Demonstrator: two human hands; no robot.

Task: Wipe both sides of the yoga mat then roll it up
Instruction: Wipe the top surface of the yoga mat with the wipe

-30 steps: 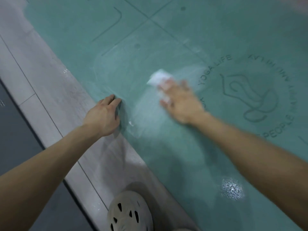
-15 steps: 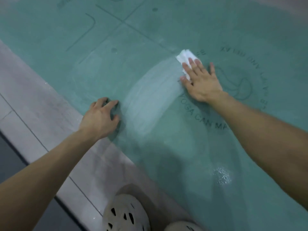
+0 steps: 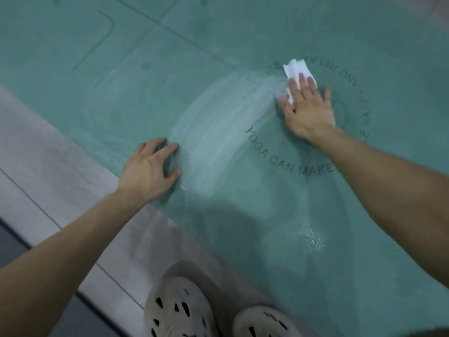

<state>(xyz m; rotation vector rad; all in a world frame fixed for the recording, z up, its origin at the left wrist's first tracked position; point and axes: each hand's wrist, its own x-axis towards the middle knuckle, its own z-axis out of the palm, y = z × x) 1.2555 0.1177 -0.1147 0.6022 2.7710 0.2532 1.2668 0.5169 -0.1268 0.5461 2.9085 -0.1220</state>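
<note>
Our right hand (image 3: 307, 110) presses a white wipe (image 3: 296, 69) flat-fingered onto the yoga mat (image 3: 218, 45); our left hand (image 3: 148, 171), fingers spread, rests on it.

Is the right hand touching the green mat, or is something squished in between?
A white wipe lies under the fingers of the right hand, between them and the yoga mat. The left hand rests straight on the mat near its edge, with nothing visible in between.
</note>
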